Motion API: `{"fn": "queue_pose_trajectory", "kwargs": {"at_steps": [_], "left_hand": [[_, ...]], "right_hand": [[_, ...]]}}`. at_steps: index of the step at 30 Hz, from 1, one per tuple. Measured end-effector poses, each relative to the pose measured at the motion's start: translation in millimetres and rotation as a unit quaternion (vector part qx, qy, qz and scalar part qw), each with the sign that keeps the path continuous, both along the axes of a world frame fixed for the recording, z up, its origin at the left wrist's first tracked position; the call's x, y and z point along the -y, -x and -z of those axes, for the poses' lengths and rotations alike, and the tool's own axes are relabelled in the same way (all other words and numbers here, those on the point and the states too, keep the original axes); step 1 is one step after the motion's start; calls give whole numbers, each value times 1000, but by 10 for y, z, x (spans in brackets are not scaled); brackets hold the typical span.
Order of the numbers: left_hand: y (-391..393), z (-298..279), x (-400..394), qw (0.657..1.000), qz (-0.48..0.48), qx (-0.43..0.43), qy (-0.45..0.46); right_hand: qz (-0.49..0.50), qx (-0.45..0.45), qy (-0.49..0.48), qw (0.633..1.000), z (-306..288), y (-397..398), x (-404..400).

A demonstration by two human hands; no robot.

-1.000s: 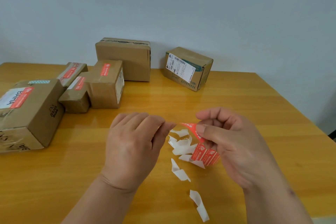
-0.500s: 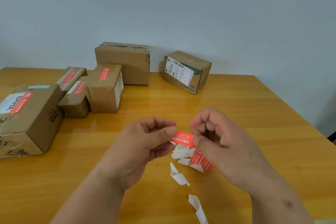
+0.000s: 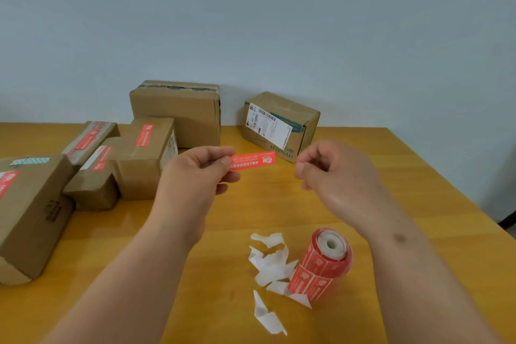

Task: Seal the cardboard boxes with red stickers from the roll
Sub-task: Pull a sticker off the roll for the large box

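Your left hand (image 3: 195, 173) pinches one end of a peeled red sticker (image 3: 252, 161) between thumb and forefinger; the strip juts out flat to the right of that pinch, above the wooden table (image 3: 377, 176). Your right hand (image 3: 332, 170) hangs just past its free end, fingers loosely curled, holding nothing. The sticker roll (image 3: 324, 262) stands below your right wrist, beside torn white backing scraps (image 3: 269, 262). Cardboard boxes (image 3: 145, 156) sit on the left.

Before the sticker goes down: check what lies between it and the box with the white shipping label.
Nothing visible. The left hand pinches the red sticker in the air directly before the labelled box; only bare table lies below.
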State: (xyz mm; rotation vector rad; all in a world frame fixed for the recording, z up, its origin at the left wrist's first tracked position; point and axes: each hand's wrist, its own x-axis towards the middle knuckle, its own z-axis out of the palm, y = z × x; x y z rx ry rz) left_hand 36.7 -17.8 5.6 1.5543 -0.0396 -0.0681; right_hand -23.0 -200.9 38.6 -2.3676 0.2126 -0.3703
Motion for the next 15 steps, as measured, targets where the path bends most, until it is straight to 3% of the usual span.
{"fn": "queue_pose_trajectory", "kwargs": {"at_steps": [6,12,15], "left_hand": [[-596,44,421,999,41,5,-17],[-1068,132,667,999,42,10,-28],[-1132,205,703,999,32,14,-25]], "right_hand": [[17,-57,122,991,64,-994,230],[40,-166,245,954,275,-1649,461],[52,-154,274,948,451,-1766,535]]}}
